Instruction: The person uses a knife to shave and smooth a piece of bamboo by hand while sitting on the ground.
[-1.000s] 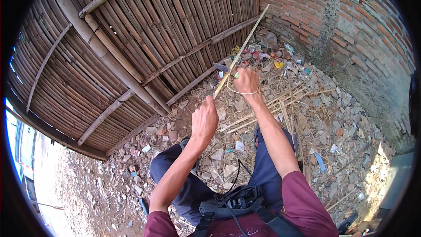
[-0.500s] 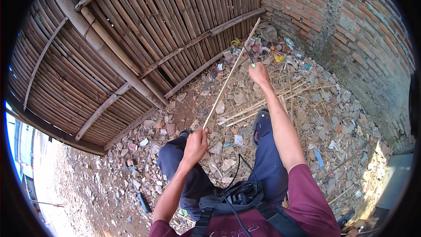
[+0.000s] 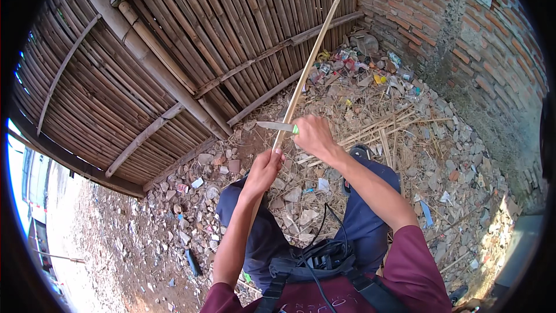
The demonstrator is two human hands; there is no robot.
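Observation:
My left hand (image 3: 264,171) is closed around the lower part of a long, pale bamboo strip (image 3: 309,69), which slants up and away to the right. In my right hand (image 3: 314,136) is a knife (image 3: 275,126) with a bright green part at the handle end of its blade. The blade points left and lies across the strip, just above my left hand. My right fingers wrap the handle and hide most of it.
Several split bamboo strips (image 3: 370,132) lie on the stony, littered ground beyond my right foot. A bamboo slat wall (image 3: 191,40) rises at left and ahead, a brick wall (image 3: 417,17) at right. Colourful rubbish (image 3: 350,61) is heaped in their corner. A dark cable (image 3: 327,220) loops at my waist.
My right hand has drawn the knife back toward me along the strip, close to my left hand. The strip's far end now stands higher in view, and my left hand has shifted slightly nearer the strip's middle.

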